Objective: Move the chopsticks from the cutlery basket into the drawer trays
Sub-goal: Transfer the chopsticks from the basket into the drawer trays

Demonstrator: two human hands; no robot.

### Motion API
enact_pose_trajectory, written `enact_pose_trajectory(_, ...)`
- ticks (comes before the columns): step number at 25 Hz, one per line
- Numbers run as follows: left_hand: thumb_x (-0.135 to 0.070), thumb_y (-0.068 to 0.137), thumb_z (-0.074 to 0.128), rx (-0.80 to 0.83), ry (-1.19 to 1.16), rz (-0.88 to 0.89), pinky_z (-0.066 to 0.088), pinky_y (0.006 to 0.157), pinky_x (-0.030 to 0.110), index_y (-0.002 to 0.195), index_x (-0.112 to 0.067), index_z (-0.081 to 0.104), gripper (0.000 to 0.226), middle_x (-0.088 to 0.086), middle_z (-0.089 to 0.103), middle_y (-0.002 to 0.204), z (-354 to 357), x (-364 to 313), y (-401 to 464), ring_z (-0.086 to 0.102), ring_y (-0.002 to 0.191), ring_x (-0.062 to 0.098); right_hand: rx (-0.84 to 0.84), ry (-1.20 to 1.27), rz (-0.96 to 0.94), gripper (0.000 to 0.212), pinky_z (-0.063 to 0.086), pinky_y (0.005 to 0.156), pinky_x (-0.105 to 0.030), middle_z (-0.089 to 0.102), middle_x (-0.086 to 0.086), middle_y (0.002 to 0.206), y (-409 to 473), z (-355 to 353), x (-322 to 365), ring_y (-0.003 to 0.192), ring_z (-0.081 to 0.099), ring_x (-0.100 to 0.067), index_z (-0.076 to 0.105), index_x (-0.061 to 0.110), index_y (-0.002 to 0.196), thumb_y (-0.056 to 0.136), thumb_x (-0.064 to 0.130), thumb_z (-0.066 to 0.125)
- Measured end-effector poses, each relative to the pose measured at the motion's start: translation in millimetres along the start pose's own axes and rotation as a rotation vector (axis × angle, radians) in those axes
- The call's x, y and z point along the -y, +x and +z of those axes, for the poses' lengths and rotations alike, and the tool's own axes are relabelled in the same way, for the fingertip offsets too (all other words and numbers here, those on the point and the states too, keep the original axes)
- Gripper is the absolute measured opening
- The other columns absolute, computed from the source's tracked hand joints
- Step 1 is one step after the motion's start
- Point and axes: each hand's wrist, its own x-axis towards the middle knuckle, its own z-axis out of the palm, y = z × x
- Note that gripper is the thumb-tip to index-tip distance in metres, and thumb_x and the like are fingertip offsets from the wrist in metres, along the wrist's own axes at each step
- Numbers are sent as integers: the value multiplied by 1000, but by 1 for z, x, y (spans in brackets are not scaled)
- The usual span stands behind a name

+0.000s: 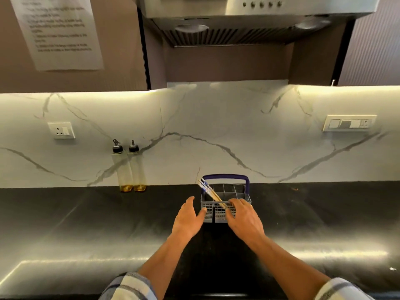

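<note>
A grey cutlery basket (218, 214) with a dark blue handle stands on the black counter near the marble backsplash. Several wooden chopsticks (208, 190) with blue-patterned tops lean to the left out of its compartments. My left hand (188, 217) is at the basket's left side, fingers straight, thumb touching the front left corner. My right hand (243, 216) lies on the basket's front right rim, its fingers over the grid by the chopsticks' lower ends. No drawer or tray is in view.
Two tall oil bottles (129, 169) with black spouts stand against the backsplash to the left. A range hood (238, 29) hangs overhead. Wall sockets sit at left (61, 130) and right (349, 123). The black counter (86, 224) stretches to both sides.
</note>
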Motion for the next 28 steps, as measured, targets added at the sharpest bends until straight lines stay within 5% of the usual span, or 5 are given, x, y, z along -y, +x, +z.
enact_pose_trajectory(4,-45,91,59,-3,-78,-79,44,106,45,150,-23,26,71,7,43,150,5,1,31,45,135,26,19,-4,19,42,55,85,-31,60,4,128,34,11,-3,113,60,-14,55,26,131,93,43,59)
enact_pose_trajectory(7,-42,93,57,3,-141,-137,47,100,39,149,-20,30,66,8,50,143,17,0,51,52,128,24,58,7,17,31,53,74,-22,63,6,116,60,20,-8,93,61,-8,60,28,120,93,41,60)
enact_pose_trajectory(11,-41,92,58,-16,-353,-266,43,63,15,146,-17,38,62,-1,66,113,38,-3,83,59,83,4,147,20,20,13,50,62,-17,62,11,93,103,47,-17,73,61,-4,63,29,106,95,33,59)
enact_pose_trajectory(16,-35,90,64,-55,-536,-378,56,86,32,140,-15,47,56,4,67,110,67,0,117,66,94,15,220,48,49,14,56,65,-22,65,8,88,144,75,-29,72,64,-7,65,23,109,97,25,57)
enact_pose_trajectory(28,-19,95,61,-8,-832,-450,63,73,39,101,-19,68,10,7,74,93,90,1,146,75,77,17,376,114,-37,10,49,61,-15,69,11,86,168,101,-42,75,66,-6,72,31,97,93,29,63)
